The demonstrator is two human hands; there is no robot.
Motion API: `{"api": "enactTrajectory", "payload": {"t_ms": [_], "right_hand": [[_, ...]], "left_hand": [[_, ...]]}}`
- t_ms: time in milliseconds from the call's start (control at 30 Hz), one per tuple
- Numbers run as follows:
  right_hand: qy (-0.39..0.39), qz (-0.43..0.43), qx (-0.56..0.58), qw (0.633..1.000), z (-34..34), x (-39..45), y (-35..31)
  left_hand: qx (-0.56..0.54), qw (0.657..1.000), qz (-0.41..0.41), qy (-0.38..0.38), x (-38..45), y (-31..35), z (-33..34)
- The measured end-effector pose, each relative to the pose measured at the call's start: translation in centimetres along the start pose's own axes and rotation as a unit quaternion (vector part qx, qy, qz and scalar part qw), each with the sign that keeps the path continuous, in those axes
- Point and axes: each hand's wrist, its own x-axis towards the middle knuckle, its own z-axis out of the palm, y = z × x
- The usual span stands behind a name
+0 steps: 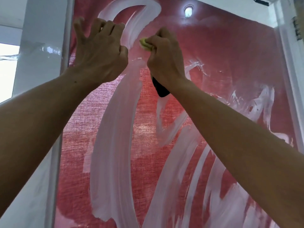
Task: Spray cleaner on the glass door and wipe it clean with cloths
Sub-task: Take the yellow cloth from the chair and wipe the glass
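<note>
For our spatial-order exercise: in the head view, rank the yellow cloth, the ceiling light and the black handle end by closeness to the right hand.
From the right hand:
1. Yellow cloth, gripped in its fingers.
2. Black handle end, just below the wrist.
3. Ceiling light, up right.

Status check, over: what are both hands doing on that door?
Left hand fingers spread on glass door. Right hand grips yellow cloth. White smears remain.

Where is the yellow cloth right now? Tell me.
In the head view, the yellow cloth is bunched in the right hand against the glass door, upper centre, just right of the left hand.
</note>
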Motion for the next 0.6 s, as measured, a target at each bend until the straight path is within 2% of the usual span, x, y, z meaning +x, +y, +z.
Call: {"api": "enactTrajectory", "payload": {"t_ms": [67, 200, 267, 300, 400, 467, 600], "right_hand": [[0.009, 0.02, -0.01, 1.0, 0.3, -0.1, -0.6], [-0.027, -0.152, 0.019, 0.988, 0.3, -1.3, -1.9], [-0.038, -0.176, 0.01, 0.984, 0.2, -0.9, -1.5], [-0.028, -0.151, -0.005, 0.988, 0.2, -0.4, -1.2], [-0.023, 0.0, -0.032, 0.999, 0.2, 1.1, -0.4], [-0.025, 0.025, -0.036, 0.999, 0.4, 1.2, -0.9], [-0.022, -0.143, 0.01, 0.989, 1.1, -0.7, -2.5]], "left_hand": [[-0.005, 1.0, 0.002, -0.007, 0.1, -0.2, -0.2], [-0.012, 1.0, 0.022, -0.019, 0.3, -1.2, -0.6], [-0.009, 0.999, 0.027, -0.019, 0.5, -1.6, -0.6], [-0.01, 0.999, 0.028, -0.021, 0.6, -1.7, -0.6], [-0.017, 0.999, 0.02, -0.027, 0.7, -1.7, -0.4], [-0.02, 0.999, 0.017, -0.034, 0.7, -1.7, -0.4], [-0.029, 0.999, 0.01, -0.04, 0.7, -1.4, -0.7]]}}
